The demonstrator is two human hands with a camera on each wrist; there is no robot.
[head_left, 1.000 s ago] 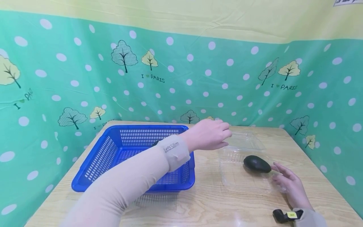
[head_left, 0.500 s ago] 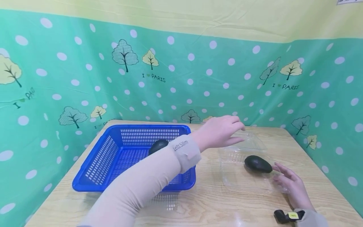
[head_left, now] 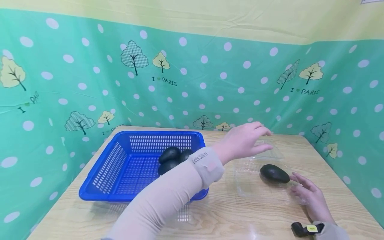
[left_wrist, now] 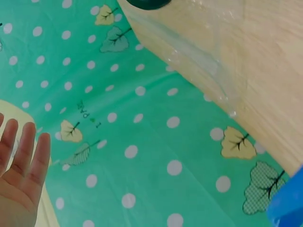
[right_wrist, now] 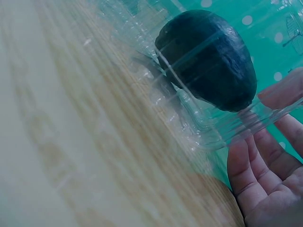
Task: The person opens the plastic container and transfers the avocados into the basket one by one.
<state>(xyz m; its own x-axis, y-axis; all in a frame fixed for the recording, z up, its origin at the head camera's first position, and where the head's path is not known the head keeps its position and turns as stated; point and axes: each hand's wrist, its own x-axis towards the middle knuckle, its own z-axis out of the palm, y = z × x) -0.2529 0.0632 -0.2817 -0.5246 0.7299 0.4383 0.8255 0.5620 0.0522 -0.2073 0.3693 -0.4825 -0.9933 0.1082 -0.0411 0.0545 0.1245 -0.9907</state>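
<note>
My left hand [head_left: 247, 141] reaches across in the head view, fingers extended and holding nothing, above the back of a clear plastic container. In the left wrist view the same hand [left_wrist: 23, 175] shows straight fingers and a bare palm. One dark avocado [head_left: 274, 174] lies inside the container [head_left: 240, 188], toward its right side. At that side my right hand [head_left: 313, 196] pinches the container's wall. Seen from the right wrist, the thumb is on the inner side near the avocado [right_wrist: 208, 59] and the fingers [right_wrist: 239, 163] are outside.
A blue perforated basket [head_left: 102, 196] stands on the left of the wooden table [head_left: 222, 213], with dark avocados [head_left: 169, 154] at its right side, partly hidden by my left sleeve. The container's clear lid [head_left: 271, 154] lies folded back. A patterned curtain [head_left: 210, 80] hangs behind.
My left hand has moved right, away from the basket and over toward the container, its fingers spreading. More avocados in the basket have come into sight. The right hand stays at the container's wall.
</note>
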